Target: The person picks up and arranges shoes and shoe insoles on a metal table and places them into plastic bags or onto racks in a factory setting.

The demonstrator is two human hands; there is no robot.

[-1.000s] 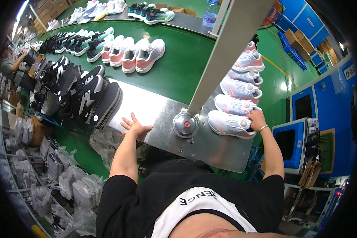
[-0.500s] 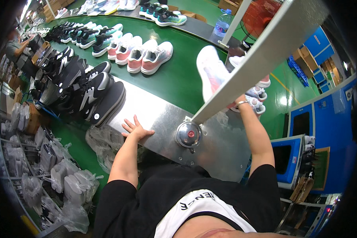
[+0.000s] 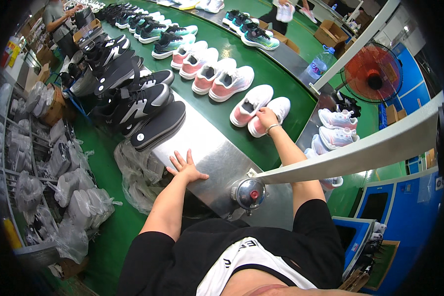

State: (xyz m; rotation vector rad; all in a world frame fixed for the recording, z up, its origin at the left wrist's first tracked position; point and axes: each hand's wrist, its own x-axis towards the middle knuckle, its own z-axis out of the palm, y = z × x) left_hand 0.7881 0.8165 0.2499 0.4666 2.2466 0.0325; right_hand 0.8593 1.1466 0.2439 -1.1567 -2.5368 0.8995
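Note:
My left hand point(image 3: 185, 168) lies on the bare metal tabletop point(image 3: 213, 182) with fingers spread, holding nothing. On the green belt point(image 3: 195, 98) my right hand point(image 3: 267, 119) grips a white-and-pink sneaker point(image 3: 281, 106) at its heel opening; the fingers partly cover that part. A matching sneaker point(image 3: 254, 101) stands upright close beside it, to the left. Farther left on the belt, more white-and-pink sneakers point(image 3: 232, 81) stand in a row, then teal and black ones point(image 3: 175, 42).
Black sneakers and dark soles point(image 3: 160, 123) are stacked at the table's left. A white beam point(image 3: 350, 148) crosses above my right forearm, near a round metal knob point(image 3: 249, 193). More sneakers point(image 3: 335, 133), a fan point(image 3: 372, 74) and a water bottle point(image 3: 320, 61) are at the right.
My right hand has moved left from behind the beam onto the belt with a sneaker. Two sneakers now stand together there. My left hand stays on the metal; the view has turned left.

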